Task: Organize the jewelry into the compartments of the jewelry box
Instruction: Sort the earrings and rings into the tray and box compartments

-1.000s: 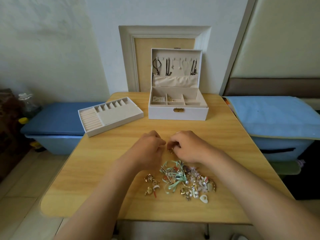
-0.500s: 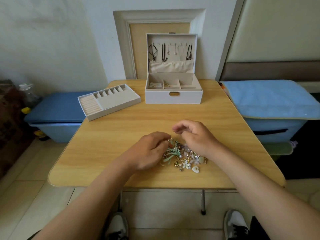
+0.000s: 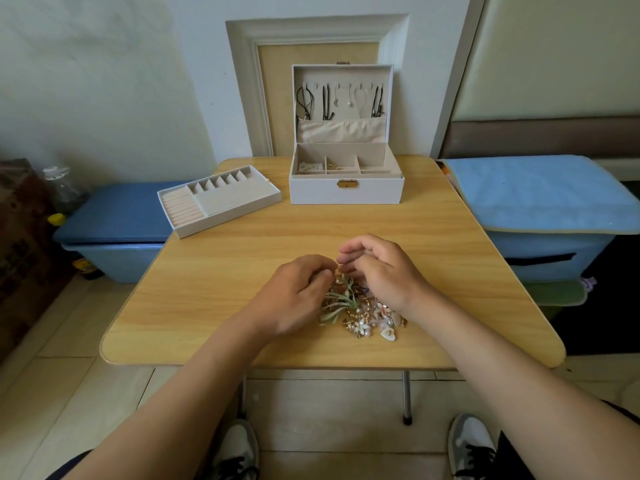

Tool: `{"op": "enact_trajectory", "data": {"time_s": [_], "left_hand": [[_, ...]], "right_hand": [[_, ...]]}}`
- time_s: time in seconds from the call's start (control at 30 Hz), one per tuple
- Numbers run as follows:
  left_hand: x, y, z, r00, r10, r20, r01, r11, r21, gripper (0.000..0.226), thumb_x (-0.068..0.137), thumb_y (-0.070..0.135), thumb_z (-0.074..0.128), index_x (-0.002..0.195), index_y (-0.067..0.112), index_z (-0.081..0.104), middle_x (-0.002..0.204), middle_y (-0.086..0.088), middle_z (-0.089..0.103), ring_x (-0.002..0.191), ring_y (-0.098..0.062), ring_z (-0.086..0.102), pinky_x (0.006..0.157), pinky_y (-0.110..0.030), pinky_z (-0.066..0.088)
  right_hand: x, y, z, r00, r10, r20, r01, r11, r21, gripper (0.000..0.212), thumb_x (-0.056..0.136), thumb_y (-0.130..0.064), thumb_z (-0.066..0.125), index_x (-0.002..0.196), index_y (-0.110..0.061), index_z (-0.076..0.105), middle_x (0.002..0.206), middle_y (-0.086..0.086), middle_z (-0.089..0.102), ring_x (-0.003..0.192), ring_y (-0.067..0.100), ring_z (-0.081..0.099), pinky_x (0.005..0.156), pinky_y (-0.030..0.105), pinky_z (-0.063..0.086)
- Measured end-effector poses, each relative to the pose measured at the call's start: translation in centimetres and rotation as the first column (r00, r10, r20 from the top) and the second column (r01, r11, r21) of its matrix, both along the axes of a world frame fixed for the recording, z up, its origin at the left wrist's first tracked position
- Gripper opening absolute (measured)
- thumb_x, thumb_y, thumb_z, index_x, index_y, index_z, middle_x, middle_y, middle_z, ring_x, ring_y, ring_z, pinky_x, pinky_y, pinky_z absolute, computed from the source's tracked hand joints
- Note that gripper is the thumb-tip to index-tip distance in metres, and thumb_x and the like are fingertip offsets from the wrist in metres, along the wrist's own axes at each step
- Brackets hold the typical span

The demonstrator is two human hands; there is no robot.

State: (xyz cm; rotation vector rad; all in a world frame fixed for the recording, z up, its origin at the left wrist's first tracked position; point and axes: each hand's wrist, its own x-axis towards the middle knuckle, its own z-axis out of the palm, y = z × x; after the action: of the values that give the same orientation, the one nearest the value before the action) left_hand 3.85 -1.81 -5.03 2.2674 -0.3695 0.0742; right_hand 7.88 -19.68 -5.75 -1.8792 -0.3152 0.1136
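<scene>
Step in hand: sorting out the jewelry pile (image 3: 360, 317); judged early, as most pieces lie loose on the table (image 3: 242, 265).
Pile location: 6 o'clock on the table top, near the front edge, between and partly under both hands.
Left hand (image 3: 294, 296): on the 9 o'clock side of the pile, fingers curled down into it; whether they pinch a piece cannot be told.
Right hand (image 3: 381, 271): over the pile's 1 o'clock side, fingers bent and thumb close beneath them; any hold on a piece is hidden.
Jewelry box (image 3: 346, 192): 12 o'clock on the table, lid upright; dark cords (image 3: 325, 102) hang inside the lid, and small items lie in the left (image 3: 308, 167) and middle compartments.
Removable tray (image 3: 239, 199): 10 o'clock, apart from the box, with ring rolls and small slots; nothing is seen in it.
Recommended handling: free one piece at a time; the pale green ribbon (image 3: 337, 303) appears tangled among gold pieces, so one hand should steady the heap while the other lifts. Pair matching earrings before carrying them to a compartment.
Risk: pulling hard may drag neighbours off the front edge.
Writing: none legible; the box's gold clasp (image 3: 346, 183) shows no readable mark.
</scene>
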Motion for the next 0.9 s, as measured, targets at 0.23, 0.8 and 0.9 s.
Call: {"op": "enact_trajectory", "data": {"time_s": [0.23, 0.8, 0.9], "left_hand": [[2.3, 2.8, 1.0, 0.975, 0.222, 0.026, -0.221, 0.974, -0.044, 0.027, 0.099, 0.016, 0.048, 0.118, 0.015, 0.066, 0.105, 0.006, 0.068, 0.087, -0.003, 0.06, 0.074, -0.019, 0.046], [7.2, 14.8, 0.7, 0.705, 0.705, -0.076, -0.68, 0.703, 0.209, 0.044, 0.094, 0.021, 0.042, 0.137, 0.025, 0.037, 0.13, -0.01, 0.037, 0.109, -0.03, 0.051, 0.093, -0.042, 0.048], [7.8, 15.6, 0.7, 0.715, 0.692, -0.102, -0.672, 0.72, 0.171, 0.034, 0.09, 0.021, 0.043, 0.124, 0.027, 0.039, 0.11, -0.004, 0.043, 0.09, -0.026, 0.055, 0.084, -0.047, 0.054]], "right_hand": [[1.3, 0.5, 1.0, 1.0, -0.003, 0.001, 0.003, 1.0, -0.009, 0.033, 0.096, 0.005, 0.039, 0.11, -0.01, 0.064, 0.106, 0.009, 0.069, 0.101, 0.02, 0.067, 0.093, 0.034, 0.054], [11.3, 15.6, 5.3, 0.986, 0.165, -0.023, -0.136, 0.716, -0.684, 0.067, 0.091, -0.01, 0.036, 0.156, -0.024, 0.023, 0.159, 0.006, 0.025, 0.128, 0.027, 0.047, 0.093, 0.038, 0.051], [12.7, 17.4, 5.3, 0.995, 0.101, -0.004, -0.072, 0.687, -0.723, 0.066, 0.09, -0.011, 0.038, 0.154, -0.02, 0.024, 0.156, 0.012, 0.025, 0.119, 0.03, 0.051, 0.08, 0.035, 0.051]]}}
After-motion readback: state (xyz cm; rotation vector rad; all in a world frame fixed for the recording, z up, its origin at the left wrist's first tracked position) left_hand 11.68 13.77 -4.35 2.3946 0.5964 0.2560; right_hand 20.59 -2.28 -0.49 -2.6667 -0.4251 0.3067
